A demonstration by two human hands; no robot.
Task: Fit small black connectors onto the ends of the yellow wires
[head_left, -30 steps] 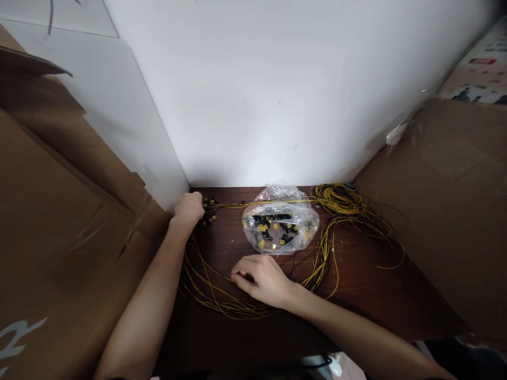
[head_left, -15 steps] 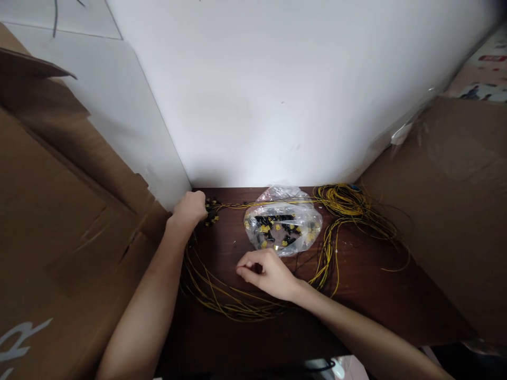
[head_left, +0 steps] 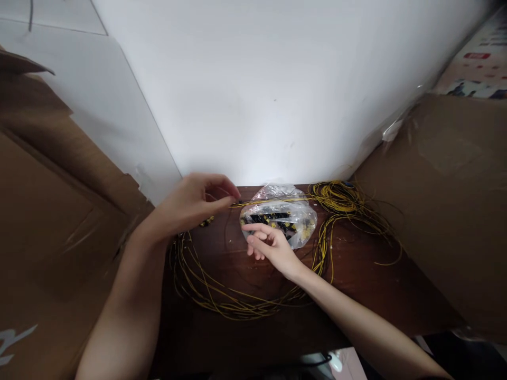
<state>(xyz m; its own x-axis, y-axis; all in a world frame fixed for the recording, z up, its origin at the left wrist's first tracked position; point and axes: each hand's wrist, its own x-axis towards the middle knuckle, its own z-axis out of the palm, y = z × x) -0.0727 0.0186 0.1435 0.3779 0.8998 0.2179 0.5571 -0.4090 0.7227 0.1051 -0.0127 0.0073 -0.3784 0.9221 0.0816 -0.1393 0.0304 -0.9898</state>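
My left hand is raised above the back left of the table, thumb and forefinger closed in a pinch beside the left end of the yellow and black wires. What sits between its fingertips is too small to make out. Over the near left edge of a clear plastic bag is my right hand, its forefinger stretched out and nothing visible in it. Black and yellow connectors lie in the bag. More connectors rest on the table under my left hand.
Coiled yellow wires lie at the back right, and a long loop curves across the front of the brown table. Cardboard boxes stand on both sides, a white wall behind.
My left hand has moved right and up from the connectors at the left, its fingers now showing. My right hand has shifted slightly up and its forefinger has extended. The view has moved slightly.
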